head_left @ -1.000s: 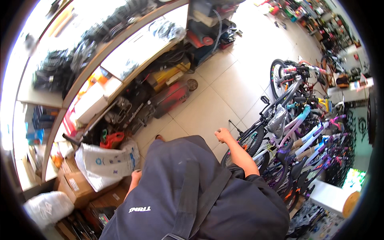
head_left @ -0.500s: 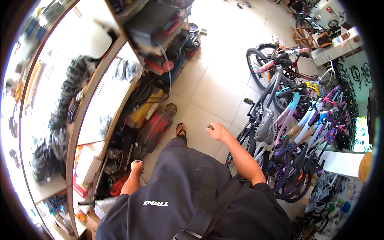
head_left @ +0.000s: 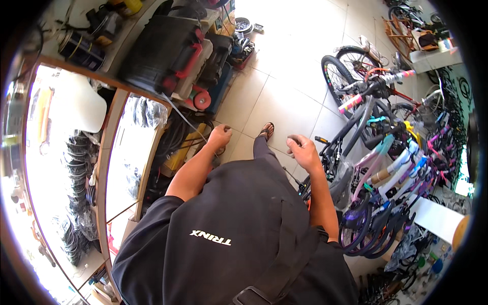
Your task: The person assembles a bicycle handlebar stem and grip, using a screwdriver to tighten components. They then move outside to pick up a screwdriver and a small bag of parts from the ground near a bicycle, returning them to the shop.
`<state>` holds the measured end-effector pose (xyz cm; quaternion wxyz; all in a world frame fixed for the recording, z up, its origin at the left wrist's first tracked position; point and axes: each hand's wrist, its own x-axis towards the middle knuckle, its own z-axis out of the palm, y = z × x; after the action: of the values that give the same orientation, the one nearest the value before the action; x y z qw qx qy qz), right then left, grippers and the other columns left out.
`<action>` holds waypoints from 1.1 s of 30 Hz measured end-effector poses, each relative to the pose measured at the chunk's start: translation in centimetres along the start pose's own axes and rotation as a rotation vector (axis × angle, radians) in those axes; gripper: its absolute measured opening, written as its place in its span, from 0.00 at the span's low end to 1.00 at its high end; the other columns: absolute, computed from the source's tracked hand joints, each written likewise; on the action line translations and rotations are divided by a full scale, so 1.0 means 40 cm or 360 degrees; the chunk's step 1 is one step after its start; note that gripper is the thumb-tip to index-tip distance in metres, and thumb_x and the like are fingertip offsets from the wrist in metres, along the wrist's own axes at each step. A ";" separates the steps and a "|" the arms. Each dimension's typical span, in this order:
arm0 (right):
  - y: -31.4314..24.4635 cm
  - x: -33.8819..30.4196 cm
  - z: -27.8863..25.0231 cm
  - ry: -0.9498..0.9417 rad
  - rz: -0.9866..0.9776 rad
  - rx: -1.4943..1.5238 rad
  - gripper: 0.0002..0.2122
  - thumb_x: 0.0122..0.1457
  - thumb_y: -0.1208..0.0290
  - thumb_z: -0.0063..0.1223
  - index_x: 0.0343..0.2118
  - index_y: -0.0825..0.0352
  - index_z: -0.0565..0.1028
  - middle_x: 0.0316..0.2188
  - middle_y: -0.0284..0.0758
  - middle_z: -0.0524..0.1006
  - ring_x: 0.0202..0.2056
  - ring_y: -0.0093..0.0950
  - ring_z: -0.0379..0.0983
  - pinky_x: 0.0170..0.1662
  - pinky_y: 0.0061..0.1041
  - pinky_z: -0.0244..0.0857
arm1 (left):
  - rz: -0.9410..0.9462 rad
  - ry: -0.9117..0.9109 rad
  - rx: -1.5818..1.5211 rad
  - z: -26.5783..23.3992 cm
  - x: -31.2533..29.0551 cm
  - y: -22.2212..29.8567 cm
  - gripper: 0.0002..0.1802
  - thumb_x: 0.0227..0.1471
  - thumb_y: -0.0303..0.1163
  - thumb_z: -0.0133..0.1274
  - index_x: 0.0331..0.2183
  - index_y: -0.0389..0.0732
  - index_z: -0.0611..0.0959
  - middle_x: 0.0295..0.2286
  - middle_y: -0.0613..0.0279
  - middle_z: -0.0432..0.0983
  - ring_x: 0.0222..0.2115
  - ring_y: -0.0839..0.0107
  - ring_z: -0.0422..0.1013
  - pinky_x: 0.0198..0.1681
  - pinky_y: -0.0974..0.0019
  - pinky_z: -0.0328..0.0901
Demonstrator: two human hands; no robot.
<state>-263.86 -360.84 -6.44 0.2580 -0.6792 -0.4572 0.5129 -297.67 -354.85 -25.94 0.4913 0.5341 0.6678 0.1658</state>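
My left hand (head_left: pixel 220 136) is raised ahead of me with its fingers curled in. Anything inside that hand is hidden. It is nearest to the black case (head_left: pixel 162 56) and the tools stacked along the left side. My right hand (head_left: pixel 302 149) hangs forward over the tiles, fingers loosely bent and thumb apart, with nothing visible in it. Just right of it stands a row of bicycles (head_left: pixel 363 114), some with plastic-wrapped parts. Neither hand touches them. One sandalled foot (head_left: pixel 268 130) shows between the hands.
A glass-fronted cabinet (head_left: pixel 113 122) holding coiled black tyres (head_left: pixel 79 173) lines the left. Pale floor tiles (head_left: pixel 284 96) run ahead between the cabinet and the bicycles. A white board (head_left: pixel 434 218) juts out at the right. Red-wheeled equipment (head_left: pixel 202 100) sits low beside the case.
My left hand has swung forward and up from beside the cabinet. My right hand has shifted right and slightly up. I have stepped forward, and the other foot shows in front.
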 end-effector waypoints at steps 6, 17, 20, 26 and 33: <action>-0.191 0.321 -0.140 -0.0273 -0.0099 0.0155 0.17 0.66 0.67 0.55 0.48 0.79 0.78 0.35 0.41 0.83 0.32 0.24 0.79 0.38 0.26 0.73 | -0.0063 0.0210 0.0039 -0.047 0.157 0.117 0.23 0.55 0.43 0.57 0.45 0.35 0.86 0.41 0.44 0.84 0.45 0.53 0.80 0.51 0.56 0.72; -0.496 0.908 -0.314 -0.0468 -0.0105 -0.0169 0.22 0.65 0.59 0.55 0.52 0.74 0.79 0.39 0.42 0.84 0.34 0.26 0.81 0.43 0.28 0.75 | -0.1097 0.0000 0.0135 -0.003 0.085 -0.095 0.20 0.52 0.44 0.57 0.35 0.35 0.87 0.36 0.34 0.81 0.42 0.39 0.76 0.46 0.44 0.70; -0.496 1.056 -0.385 -0.0350 0.0033 -0.0184 0.22 0.65 0.59 0.55 0.53 0.75 0.78 0.40 0.43 0.84 0.34 0.27 0.82 0.43 0.28 0.75 | -0.1218 -0.0114 0.0032 -0.019 0.239 -0.006 0.20 0.52 0.44 0.58 0.36 0.36 0.87 0.37 0.36 0.81 0.43 0.41 0.76 0.47 0.44 0.70; -0.561 1.268 -0.584 -0.0088 0.0246 -0.0118 0.19 0.65 0.64 0.57 0.53 0.72 0.78 0.39 0.37 0.83 0.35 0.24 0.81 0.36 0.26 0.76 | -0.0897 0.0056 -0.0235 -0.136 0.838 0.283 0.20 0.53 0.44 0.58 0.38 0.36 0.87 0.38 0.38 0.81 0.45 0.43 0.76 0.49 0.46 0.70; -0.569 1.548 -0.770 0.0039 0.0373 0.0094 0.18 0.66 0.64 0.56 0.49 0.74 0.80 0.34 0.37 0.84 0.31 0.22 0.79 0.35 0.25 0.73 | -0.0430 0.0101 -0.0387 -0.209 1.409 0.791 0.21 0.53 0.44 0.59 0.40 0.37 0.87 0.40 0.41 0.82 0.48 0.46 0.75 0.51 0.48 0.69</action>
<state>-239.79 -292.15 -5.83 0.2217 -0.7263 -0.3562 0.5444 -284.20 -291.08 -25.46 0.5487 0.3707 0.7236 0.1947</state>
